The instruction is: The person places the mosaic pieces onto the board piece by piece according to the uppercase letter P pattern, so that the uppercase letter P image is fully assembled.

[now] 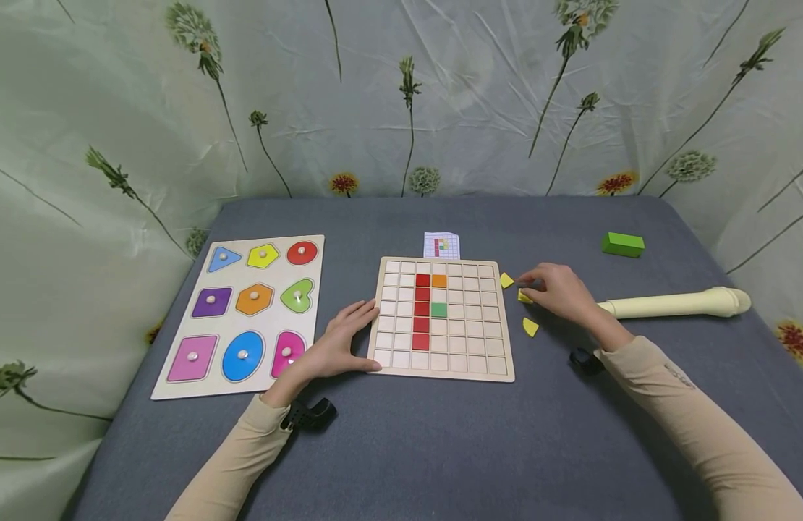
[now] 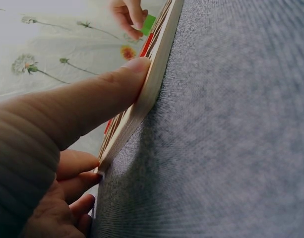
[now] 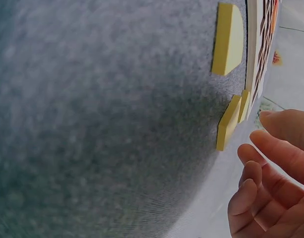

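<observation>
A wooden grid board lies in the middle, with a column of red squares, one orange square and one green square. My left hand rests against its left side, thumb at the near corner and fingertips along the edge. To the right of the board lie three small yellow rounded wedge pieces. Over them is my right hand, its fingers loosely bent. The right wrist view shows thumb and forefinger apart, with nothing between them, beside the yellow pieces.
A knobbed shape puzzle lies on the left. A small printed card is behind the board. On the right are a green block and a long cream-coloured tube-like object. A floral curtain hangs behind the grey table.
</observation>
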Available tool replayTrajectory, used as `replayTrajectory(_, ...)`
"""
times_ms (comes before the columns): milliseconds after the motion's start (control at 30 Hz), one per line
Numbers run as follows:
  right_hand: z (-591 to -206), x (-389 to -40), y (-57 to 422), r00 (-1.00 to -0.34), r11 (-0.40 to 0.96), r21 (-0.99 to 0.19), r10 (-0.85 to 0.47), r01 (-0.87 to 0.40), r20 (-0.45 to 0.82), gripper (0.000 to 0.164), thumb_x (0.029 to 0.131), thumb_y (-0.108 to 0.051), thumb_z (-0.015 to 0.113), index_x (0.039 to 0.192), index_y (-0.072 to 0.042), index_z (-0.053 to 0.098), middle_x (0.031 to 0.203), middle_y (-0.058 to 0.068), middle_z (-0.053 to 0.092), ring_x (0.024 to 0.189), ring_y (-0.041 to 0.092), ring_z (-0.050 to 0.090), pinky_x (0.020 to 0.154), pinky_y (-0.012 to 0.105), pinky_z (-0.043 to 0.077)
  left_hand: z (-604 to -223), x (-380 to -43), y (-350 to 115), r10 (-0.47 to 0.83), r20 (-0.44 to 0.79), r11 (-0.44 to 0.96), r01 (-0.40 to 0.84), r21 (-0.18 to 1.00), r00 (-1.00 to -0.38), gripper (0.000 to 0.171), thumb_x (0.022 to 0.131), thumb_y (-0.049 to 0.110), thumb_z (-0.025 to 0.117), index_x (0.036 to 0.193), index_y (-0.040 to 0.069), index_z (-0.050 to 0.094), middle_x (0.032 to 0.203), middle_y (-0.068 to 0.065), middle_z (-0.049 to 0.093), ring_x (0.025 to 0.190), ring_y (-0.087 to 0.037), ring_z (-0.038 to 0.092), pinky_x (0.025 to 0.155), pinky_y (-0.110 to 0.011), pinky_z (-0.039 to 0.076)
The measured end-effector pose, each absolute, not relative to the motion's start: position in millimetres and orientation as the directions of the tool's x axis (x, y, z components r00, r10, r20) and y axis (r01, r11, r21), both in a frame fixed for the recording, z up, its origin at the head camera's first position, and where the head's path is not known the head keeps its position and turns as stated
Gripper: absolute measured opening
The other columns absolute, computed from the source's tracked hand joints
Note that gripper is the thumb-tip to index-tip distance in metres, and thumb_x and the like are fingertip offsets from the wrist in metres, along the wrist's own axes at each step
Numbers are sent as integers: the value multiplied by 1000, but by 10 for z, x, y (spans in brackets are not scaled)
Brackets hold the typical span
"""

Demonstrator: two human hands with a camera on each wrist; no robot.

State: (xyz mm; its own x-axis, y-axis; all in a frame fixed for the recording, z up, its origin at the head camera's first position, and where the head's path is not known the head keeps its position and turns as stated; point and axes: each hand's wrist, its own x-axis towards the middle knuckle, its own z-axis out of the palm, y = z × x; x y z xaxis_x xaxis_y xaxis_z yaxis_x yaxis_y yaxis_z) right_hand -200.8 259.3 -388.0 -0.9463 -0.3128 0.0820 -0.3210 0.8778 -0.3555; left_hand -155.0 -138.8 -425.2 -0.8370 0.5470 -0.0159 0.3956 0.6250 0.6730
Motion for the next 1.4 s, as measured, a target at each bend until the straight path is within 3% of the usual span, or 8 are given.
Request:
replayTrajectory(500,-3938,-2060,2567,-943,871,-368,-324,-327,71,29,86,-14,65,111,0,67,100,17,66,74,22,56,63,33,42,-4255,-1557,-1390,541,-26,633,386,671,-841,94,69,29,81,145,5,33,156,-11,25,144,-35,14,110,-63,15)
replayTrajectory(633,-3950,-2087,2538,-927,850,-377,-366,-368,78,35,87,-10,63,120,1,61,114,22,62,96,34,60,79,46,48,-4261,-1560,-1385,543,-24,630,389,672,-839,93,69,29,81,145,5,33,156,-11,25,144,-35,14,111,-63,15)
replayTrajectory(733,-3957,-2110,2513,-912,834,-381,-405,-399,69,39,88,-6,60,126,3,56,126,25,56,114,40,54,92,53,44,-4267,-1561,-1386,547,-19,627,395,671,-837,93,69,29,81,145,4,33,156,-12,26,144,-35,15,110,-63,15)
replayTrajectory(833,-3966,-2127,2499,-901,820,-390,-429,-418,64,41,88,-2,58,128,3,54,130,25,54,118,41,52,94,53,43,-4272,-1560,-1388,548,-17,625,396,673,-837,93,69,29,81,145,3,33,156,-12,26,144,-35,15,111,-63,14)
replayTrajectory(933,-3977,-2138,2499,-896,812,-397,-438,-427,68,41,87,-1,59,128,2,55,129,25,56,111,37,57,87,49,46,-4267,-1558,-1387,547,-16,625,396,673,-837,93,69,29,81,145,4,33,156,-12,26,144,-35,15,111,-63,14)
replayTrajectory(1000,-3983,-2145,2504,-897,812,-399,-438,-426,66,40,86,0,60,126,2,56,126,24,58,96,32,60,79,43,47,-4262,-1557,-1385,548,-16,626,397,672,-837,93,69,29,81,145,4,33,156,-12,26,144,-35,15,110,-63,15)
replayTrajectory(1133,-3990,-2161,2507,-898,817,-393,-436,-423,60,39,85,0,62,123,2,59,120,23,61,70,18,51,65,32,39,-4256,-1555,-1382,548,-9,622,401,672,-837,93,69,28,81,145,3,34,155,-12,26,144,-36,15,110,-64,15)
replayTrajectory(1400,-3995,-2187,2491,-877,780,-423,-475,-461,79,43,83,3,63,125,2,56,111,20,63,63,12,43,61,28,36,-4256,-1557,-1386,547,-18,626,395,673,-837,93,70,29,81,145,4,33,156,-12,26,144,-36,15,110,-63,15)
